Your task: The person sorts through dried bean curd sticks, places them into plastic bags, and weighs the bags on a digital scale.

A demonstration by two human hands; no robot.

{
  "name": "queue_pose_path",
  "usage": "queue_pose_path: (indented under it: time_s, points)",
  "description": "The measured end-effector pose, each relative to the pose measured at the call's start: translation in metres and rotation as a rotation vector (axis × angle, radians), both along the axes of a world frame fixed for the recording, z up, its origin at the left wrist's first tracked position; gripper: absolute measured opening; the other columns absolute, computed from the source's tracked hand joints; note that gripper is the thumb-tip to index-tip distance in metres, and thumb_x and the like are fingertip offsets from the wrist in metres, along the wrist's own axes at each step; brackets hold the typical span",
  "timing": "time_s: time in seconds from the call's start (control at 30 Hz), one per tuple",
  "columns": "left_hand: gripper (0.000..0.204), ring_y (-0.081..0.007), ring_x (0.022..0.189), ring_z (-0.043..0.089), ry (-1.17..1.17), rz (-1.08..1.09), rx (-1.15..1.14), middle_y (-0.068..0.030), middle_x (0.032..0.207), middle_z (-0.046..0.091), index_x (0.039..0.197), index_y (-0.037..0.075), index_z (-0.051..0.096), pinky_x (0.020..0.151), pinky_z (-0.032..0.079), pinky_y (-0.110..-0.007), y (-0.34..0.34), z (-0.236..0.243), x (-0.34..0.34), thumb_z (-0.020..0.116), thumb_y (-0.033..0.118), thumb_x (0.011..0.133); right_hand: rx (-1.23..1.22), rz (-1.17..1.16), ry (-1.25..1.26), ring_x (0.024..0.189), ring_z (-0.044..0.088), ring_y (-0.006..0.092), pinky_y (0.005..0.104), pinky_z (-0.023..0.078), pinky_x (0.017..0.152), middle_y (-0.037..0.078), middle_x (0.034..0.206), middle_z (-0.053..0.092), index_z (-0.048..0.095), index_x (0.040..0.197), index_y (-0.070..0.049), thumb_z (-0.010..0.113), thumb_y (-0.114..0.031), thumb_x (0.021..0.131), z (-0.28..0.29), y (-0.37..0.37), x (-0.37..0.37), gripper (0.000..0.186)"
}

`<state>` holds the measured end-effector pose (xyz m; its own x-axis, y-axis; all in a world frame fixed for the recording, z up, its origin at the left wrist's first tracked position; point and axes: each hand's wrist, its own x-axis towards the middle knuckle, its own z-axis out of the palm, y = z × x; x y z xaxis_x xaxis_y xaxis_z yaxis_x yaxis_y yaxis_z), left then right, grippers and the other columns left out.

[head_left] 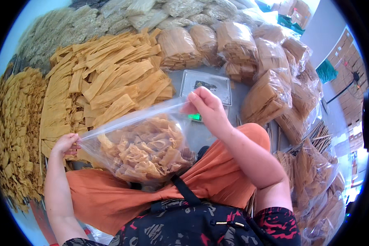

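Note:
Between my knees hangs a clear plastic bag (145, 149), partly filled with curled, tan dried sheets that look like tofu skin (156, 143). Its mouth is stretched into a long taut edge between my hands. At the left end, my left hand (68, 144) pinches one corner of the bag. Higher up and to the right, my right hand (207, 107) grips the opposite corner between thumb and fingers. Just behind the right hand stands a digital scale (211, 84) with a silver platform and a lit green display, partly covered by that hand.
Flat yellow strips (119, 74) lie in a large pile at far left, beside a heap of crumpled pieces (18, 131). Packed clear bags of brown sheets (270, 96) are stacked right of the scale. Pale filled bags (151, 16) line the back. More bags (315, 188) stand by my right elbow.

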<state>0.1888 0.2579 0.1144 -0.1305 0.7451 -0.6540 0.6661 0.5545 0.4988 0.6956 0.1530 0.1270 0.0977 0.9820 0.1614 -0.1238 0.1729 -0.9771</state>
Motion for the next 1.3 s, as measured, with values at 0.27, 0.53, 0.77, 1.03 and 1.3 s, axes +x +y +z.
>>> queue_pose_path:
  time_s: [0.27,0.53,0.77,1.03,1.3]
  points:
    - [0.044,-0.0296,0.122,0.054,-0.038,-0.587,0.893,-0.0174,0.131,0.058,0.133,0.009,0.056,0.104,0.041,-0.039,-0.012,0.061,0.179,0.061,0.032,0.095,-0.140,0.082,-0.051,0.081,0.066,0.0124,0.0280,0.055,0.078,0.004,0.086,0.065,0.059,0.094,-0.003,0.053,-0.022,0.102,0.013,0.013,0.027,0.021]
    - [0.085,-0.0312,0.127,0.050,-0.117,-1.007,0.751,-0.0191,0.134,0.053,0.146,0.006,0.038,0.105,0.041,-0.043,-0.044,0.041,0.308,0.075,0.046,0.082,-0.141,0.054,-0.121,0.074,0.063,0.0082,0.0245,0.053,0.071,0.003,0.082,0.067,0.059,0.091,-0.004,0.056,-0.023,0.100,0.013,0.007,0.035,0.021]
    - [0.064,-0.0261,0.099,0.059,0.044,-0.992,0.981,-0.0138,0.107,0.061,0.135,0.007,0.052,0.090,0.048,-0.036,-0.042,-0.007,0.259,0.075,0.039,0.084,-0.180,-0.048,-0.020,0.080,0.064,0.0115,0.0299,0.053,0.080,0.000,0.082,0.062,0.057,0.090,-0.008,0.054,-0.024,0.101,-0.001,-0.005,0.067,0.020]
    - [0.014,-0.0038,0.075,0.052,-0.555,-0.660,0.349,0.0044,0.083,0.061,0.093,0.005,0.070,0.069,0.042,-0.020,-0.024,0.032,0.223,0.074,0.017,0.087,-0.201,-0.098,0.068,0.080,0.064,0.0117,0.0310,0.054,0.081,0.001,0.083,0.062,0.056,0.090,-0.008,0.052,-0.026,0.102,-0.011,-0.008,0.065,0.022]
    - [0.008,-0.0011,0.076,0.051,-0.615,-0.523,0.272,0.0083,0.083,0.059,0.091,0.007,0.068,0.070,0.041,-0.018,-0.017,0.015,0.189,0.071,0.014,0.090,-0.287,0.000,0.239,0.095,0.065,0.0136,0.0316,0.051,0.093,0.005,0.099,0.066,0.062,0.112,-0.005,0.052,-0.026,0.102,-0.006,-0.010,0.050,0.025]
